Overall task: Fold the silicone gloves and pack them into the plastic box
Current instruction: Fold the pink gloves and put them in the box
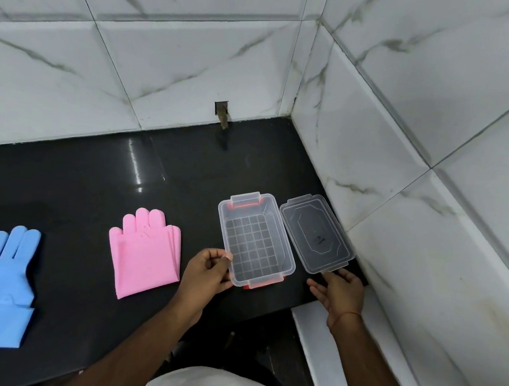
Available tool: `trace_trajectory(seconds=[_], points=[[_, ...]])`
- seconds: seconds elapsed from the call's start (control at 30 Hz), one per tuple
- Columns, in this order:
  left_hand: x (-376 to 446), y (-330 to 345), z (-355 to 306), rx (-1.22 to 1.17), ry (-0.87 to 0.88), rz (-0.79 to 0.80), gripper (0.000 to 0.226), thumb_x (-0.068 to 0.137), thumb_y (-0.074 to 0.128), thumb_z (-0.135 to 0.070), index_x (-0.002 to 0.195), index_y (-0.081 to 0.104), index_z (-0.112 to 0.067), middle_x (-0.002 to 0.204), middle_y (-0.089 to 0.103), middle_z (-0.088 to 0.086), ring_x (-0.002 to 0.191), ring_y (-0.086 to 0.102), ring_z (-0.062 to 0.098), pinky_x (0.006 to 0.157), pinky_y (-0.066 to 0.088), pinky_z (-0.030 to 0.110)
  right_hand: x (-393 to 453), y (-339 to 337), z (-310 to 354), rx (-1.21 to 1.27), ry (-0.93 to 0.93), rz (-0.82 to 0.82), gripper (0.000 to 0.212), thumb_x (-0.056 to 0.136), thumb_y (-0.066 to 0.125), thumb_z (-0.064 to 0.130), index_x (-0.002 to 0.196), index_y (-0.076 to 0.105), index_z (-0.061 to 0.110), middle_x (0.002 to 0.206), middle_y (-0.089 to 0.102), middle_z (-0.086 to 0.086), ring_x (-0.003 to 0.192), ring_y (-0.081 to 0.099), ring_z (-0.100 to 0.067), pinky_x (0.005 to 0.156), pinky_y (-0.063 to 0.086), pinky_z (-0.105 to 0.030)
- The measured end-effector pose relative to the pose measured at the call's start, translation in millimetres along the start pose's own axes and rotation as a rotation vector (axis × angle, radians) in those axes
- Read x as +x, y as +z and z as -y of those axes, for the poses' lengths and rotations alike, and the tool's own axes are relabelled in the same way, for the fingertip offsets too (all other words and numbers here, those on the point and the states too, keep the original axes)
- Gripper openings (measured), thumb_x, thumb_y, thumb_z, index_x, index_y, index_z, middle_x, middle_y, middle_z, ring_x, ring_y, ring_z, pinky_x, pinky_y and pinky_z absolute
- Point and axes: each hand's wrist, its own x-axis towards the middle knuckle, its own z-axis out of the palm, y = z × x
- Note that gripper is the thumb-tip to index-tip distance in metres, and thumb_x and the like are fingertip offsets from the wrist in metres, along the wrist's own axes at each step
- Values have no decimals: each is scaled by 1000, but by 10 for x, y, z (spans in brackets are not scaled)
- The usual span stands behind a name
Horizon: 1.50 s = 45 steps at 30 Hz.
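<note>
The clear rectangular plastic box (pixel 256 241) with orange clasps sits open and empty on the black glossy counter (pixel 82 180), right of centre in the frame, its long axis running away from the person and tilted slightly to the left. Its flat clear lid (pixel 316 235) lies just beside it on the right, against the marble-tiled wall (pixel 431 145).

The left hand (pixel 207 268) pinches the box's near-left rim, thumb on the edge and fingers curled round the side. The right hand (pixel 341 291) lies below the lid's near end with fingers loosely spread; whether the fingertips touch the lid I cannot tell.

The pink silicone gloves (pixel 143 253), stacked flat, lie just left of the left hand in the lower middle of the frame, fingers pointing away and cuffs toward the person. So the left hand is clearly the nearer one, and the gloves' long axis roughly matches the box's. The blue silicone gloves (pixel 0 283) lie well apart at the lower left edge, reachable by the left hand only. Neither pair looks folded yet, so I judge the folding comes first.
</note>
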Motion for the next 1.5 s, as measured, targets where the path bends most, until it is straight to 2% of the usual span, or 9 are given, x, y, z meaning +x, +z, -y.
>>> trace_trajectory(seconds=[0.1, 0.33, 0.5, 0.73, 0.9, 1.13, 1.3, 1.4, 1.5], points=[[2, 4, -12, 30, 3, -5, 13, 110, 65, -21, 120, 70, -14, 115, 81, 9, 104, 81, 22, 76, 67, 24, -60, 38, -85, 4, -16, -62, 53, 99, 64, -9, 147, 46, 4, 126, 64, -28, 98, 75, -51, 76, 64, -44], [-41, -70, -57, 98, 33, 4, 14, 110, 65, -27, 121, 71, -19, 116, 81, 4, 108, 80, 21, 92, 67, 34, -529, 173, -646, -123, -23, -57, 25, 99, 67, -2, 110, 56, 17, 102, 66, -14, 68, 72, -27, 62, 64, -38], [-67, -389, -30, 292, 205, -64, 9, 108, 69, -25, 115, 72, -30, 108, 78, -2, 99, 78, 17, 73, 65, 24, -990, 515, -1129, -269, 81, 147, 18, 99, 73, 10, 109, 61, 19, 102, 72, -14, 71, 75, -27, 61, 65, -37], [-88, -1394, -2, 755, 483, -433, 46, 95, 79, -15, 139, 64, -16, 147, 57, 3, 136, 50, 22, 119, 33, 35, -1322, 1446, -1288, -464, -54, 367, 15, 96, 77, 27, 109, 70, 26, 102, 77, -6, 87, 79, -22, 79, 67, -42], [44, -1882, -7, 507, 145, -316, 66, 97, 77, -20, 155, 48, -9, 153, 54, 8, 145, 54, 32, 119, 49, 49, -1332, 2085, -1163, -686, -246, 409, 43, 93, 79, 35, 130, 66, 16, 104, 68, 14, 100, 67, -11, 96, 51, -30], [202, -1935, -162, 424, 42, -255, 78, 98, 75, -26, 162, 35, -7, 160, 51, 13, 148, 53, 36, 120, 49, 56, -1309, 2539, -1013, -837, -163, 415, 58, 95, 76, 37, 144, 54, 15, 132, 65, -6, 116, 64, -24, 103, 58, -43], [213, -1987, -169, 283, 73, -233, 54, 99, 72, -10, 150, 54, -12, 133, 70, 2, 119, 69, 23, 102, 60, 45, -1366, 2595, -972, -697, 29, 541, 29, 94, 80, 25, 118, 71, 12, 124, 74, -12, 105, 70, -26, 85, 62, -43], [174, -2038, -153, 227, 101, -144, 32, 103, 71, -10, 135, 67, -15, 119, 76, -3, 111, 75, 20, 81, 60, 30, -1426, 2577, -948, -718, -12, 624, 34, 93, 80, 21, 124, 71, 11, 119, 76, -11, 108, 72, -29, 96, 62, -51], [119, -2092, -130, 93, 133, -91, 29, 107, 69, -14, 136, 70, -17, 127, 80, 6, 119, 77, 28, 91, 65, 41, -1492, 2535, -904, -700, -39, 696, 34, 95, 79, 20, 127, 69, 14, 121, 75, -8, 111, 72, -28, 96, 62, -52]])
